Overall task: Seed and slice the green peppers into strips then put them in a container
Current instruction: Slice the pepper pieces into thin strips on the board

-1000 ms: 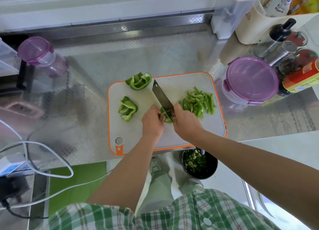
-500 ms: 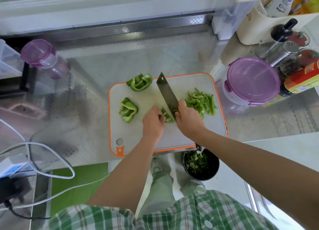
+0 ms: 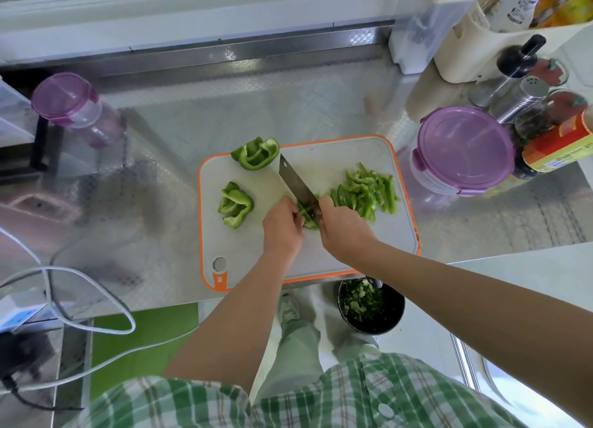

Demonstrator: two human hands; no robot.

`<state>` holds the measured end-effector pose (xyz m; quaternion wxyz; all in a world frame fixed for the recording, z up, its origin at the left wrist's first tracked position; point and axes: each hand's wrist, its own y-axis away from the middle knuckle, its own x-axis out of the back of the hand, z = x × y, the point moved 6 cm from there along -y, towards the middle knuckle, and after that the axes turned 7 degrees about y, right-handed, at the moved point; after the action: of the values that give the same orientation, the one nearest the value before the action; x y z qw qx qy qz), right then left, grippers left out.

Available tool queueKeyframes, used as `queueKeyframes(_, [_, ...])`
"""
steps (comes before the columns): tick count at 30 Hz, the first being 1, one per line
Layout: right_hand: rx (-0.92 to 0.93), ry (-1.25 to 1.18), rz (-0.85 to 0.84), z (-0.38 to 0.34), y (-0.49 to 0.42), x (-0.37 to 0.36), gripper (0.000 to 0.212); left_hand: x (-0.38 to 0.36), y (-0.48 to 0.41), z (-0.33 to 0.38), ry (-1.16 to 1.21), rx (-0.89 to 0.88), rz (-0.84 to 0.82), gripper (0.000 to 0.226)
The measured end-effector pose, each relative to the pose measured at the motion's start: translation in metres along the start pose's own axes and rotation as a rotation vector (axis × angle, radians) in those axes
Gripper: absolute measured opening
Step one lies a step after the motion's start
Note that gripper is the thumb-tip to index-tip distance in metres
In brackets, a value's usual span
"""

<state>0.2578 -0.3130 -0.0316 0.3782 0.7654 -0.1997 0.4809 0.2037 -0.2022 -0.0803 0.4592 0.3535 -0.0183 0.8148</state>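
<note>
At the upper left of the frame a small purple-lidded tub (image 3: 64, 98) stands on the steel counter (image 3: 256, 100). On the left part of the white cutting board (image 3: 353, 254) lie two pepper chunks (image 3: 237, 204), one at the top edge. In the middle, the left hand (image 3: 282, 227), fingers curled, pins a pepper piece (image 3: 309, 223) down. The knife (image 3: 296, 183) rests across it, gripped by the right hand (image 3: 343, 231) (handle hidden in the fist). Cut strips (image 3: 365, 188) are heaped right of the blade, and a large purple-lidded container (image 3: 465, 150) sits just past the board.
</note>
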Motion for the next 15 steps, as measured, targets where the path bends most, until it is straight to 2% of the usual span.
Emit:
queueKeyframes(5, [-0.041, 0.079, 0.017, -0.006, -0.009, -0.01, 0.022, 0.002, 0.001, 0.001, 0.013, 0.022, 0.0, 0.004])
queueKeyframes(10, [-0.077, -0.089, 0.095, 0.008, -0.01, -0.006, 0.017, 0.002, 0.001, -0.012, 0.181, 0.094, 0.026, 0.033])
queueKeyframes(15, [0.046, -0.111, 0.083, 0.006, -0.003, 0.009, 0.012, 0.003, 0.002, -0.012, 0.195, 0.069, 0.075, 0.035])
